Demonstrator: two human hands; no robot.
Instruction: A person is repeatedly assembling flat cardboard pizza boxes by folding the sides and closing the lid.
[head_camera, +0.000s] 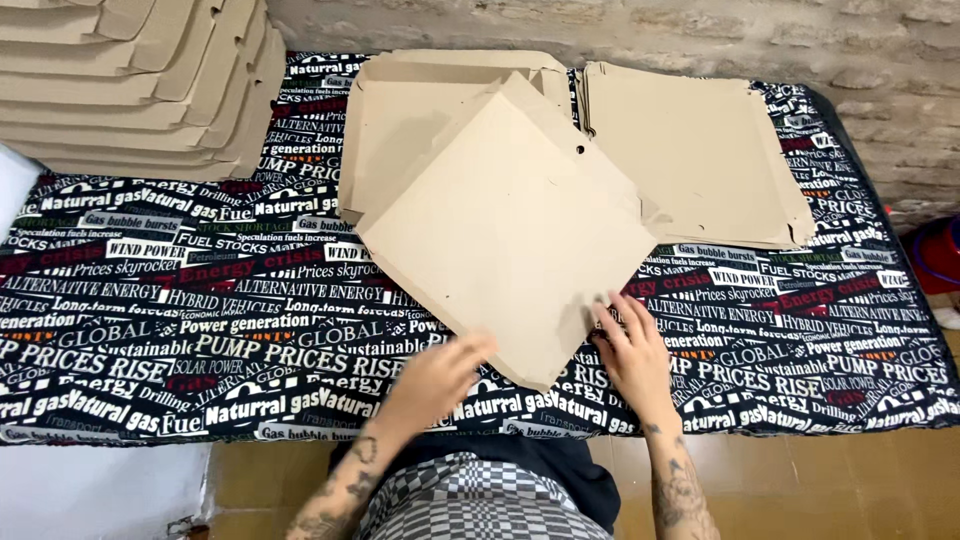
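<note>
holding a flat cardboard sheet (510, 225) by its near corner, both hands sit at the table's front edge. sheet is turned like a diamond, lying partly on the cloth (180, 300) and partly over a stack of flat blanks (400, 120) behind it – far corner reaches up to the stack's back edge.

right hand (635, 355) is at the sheet's lower right edge, fingers spread and laid along it, fingertips touching the card – thumb side tucked at the edge, so it looks like a light pinch (cannot tell for sure whether it grips or just presses).

left hand (440, 375) is blurred, just beside the sheet's bottom corner, fingers loosely extended toward it; whether they touch the card or curl under it i cannot tell.

second stack of blanks (700, 150) lies to the right, near the first, its left edge tucked close to the sheet's right corner. a third, bigger pile (130, 80) sits at the top left, well apart from the hands, running out of view.

cloth is black with white and red lettering, covering the whole table. rough stone wall (700, 35) behind. tiled floor (820, 480) below, a white thing (90, 490) at bottom left, something red (935, 255) at far right edge. person wears a checked apron (480, 500), forearms tattooed.
</note>
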